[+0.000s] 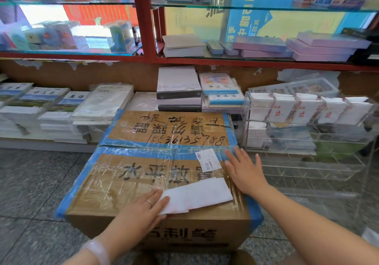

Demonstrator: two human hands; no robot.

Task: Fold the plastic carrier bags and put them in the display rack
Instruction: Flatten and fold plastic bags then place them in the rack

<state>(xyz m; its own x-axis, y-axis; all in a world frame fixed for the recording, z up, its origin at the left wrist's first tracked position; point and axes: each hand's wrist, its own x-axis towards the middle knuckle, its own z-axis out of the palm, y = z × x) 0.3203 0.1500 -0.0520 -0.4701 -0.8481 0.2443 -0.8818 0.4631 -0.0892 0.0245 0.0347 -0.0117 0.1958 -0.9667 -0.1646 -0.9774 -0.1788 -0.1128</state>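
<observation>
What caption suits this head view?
Both hands flatten a folded white bag on a taped box.

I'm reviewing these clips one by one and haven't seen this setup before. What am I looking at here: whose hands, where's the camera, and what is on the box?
There is no robot: a person works bare-handed, and the single picture comes from a camera worn on their head, looking forward and down. A taped cardboard box serves as the work surface. On it lies a folded white plastic carrier bag. The left hand lies on the bag's near-left end with straight fingers, pressing rather than gripping. The right hand rests flat on the box beside the bag's far end. To the right stands a clear display rack; its top row already holds folded white bags.
</observation>
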